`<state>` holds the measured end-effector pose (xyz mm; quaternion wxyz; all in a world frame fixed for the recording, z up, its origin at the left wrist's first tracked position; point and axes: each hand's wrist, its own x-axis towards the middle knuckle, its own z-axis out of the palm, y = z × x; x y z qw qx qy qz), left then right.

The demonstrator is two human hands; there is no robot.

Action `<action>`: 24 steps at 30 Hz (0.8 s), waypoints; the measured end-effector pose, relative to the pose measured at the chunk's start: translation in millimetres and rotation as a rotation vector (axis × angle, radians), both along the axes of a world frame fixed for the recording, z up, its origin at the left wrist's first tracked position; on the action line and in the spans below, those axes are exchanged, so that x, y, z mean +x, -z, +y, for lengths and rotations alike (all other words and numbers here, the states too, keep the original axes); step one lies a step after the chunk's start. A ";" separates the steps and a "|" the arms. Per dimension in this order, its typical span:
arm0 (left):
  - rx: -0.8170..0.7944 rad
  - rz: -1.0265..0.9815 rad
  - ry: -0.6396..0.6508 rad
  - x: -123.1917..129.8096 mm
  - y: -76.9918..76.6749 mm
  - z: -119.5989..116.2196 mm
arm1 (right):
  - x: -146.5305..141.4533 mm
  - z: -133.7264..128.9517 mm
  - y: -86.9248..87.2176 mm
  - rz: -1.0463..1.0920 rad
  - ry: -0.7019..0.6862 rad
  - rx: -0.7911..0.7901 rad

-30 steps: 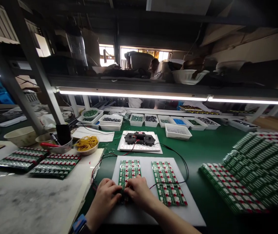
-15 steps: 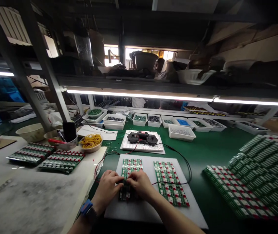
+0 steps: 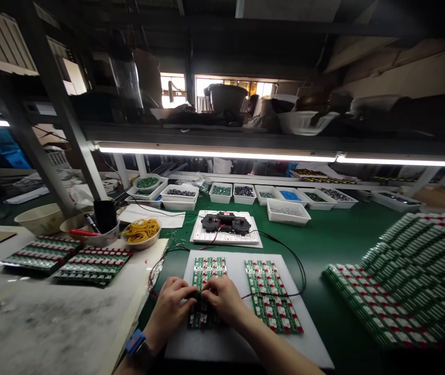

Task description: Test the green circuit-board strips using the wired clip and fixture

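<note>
One circuit panel (image 3: 210,267) lies left on the white mat (image 3: 210,345), under left hand (image 3: 172,301) and right hand (image 3: 223,299); bent fingers almost meet, their grasp hard to tell. Probably light, stiff, fragile: hold its edges.

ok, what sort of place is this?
Probably an electronics assembly workshop: stacked circuit boards at right, white trays of small parts along the back, and two board panels on a white mat.
</note>
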<state>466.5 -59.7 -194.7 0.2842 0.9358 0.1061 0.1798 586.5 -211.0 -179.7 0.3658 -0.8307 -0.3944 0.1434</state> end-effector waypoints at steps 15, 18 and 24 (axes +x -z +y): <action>-0.180 0.185 0.031 5.1 -6.2 2.0 | 0.8 5.3 -0.8 -0.003 0.001 -0.135; -0.185 0.175 0.027 4.9 -5.7 1.0 | -0.5 6.9 -1.0 -0.020 0.004 -0.147; -0.188 0.166 0.028 4.9 -3.8 -0.4 | -8.1 10.9 0.8 -0.078 0.079 -0.154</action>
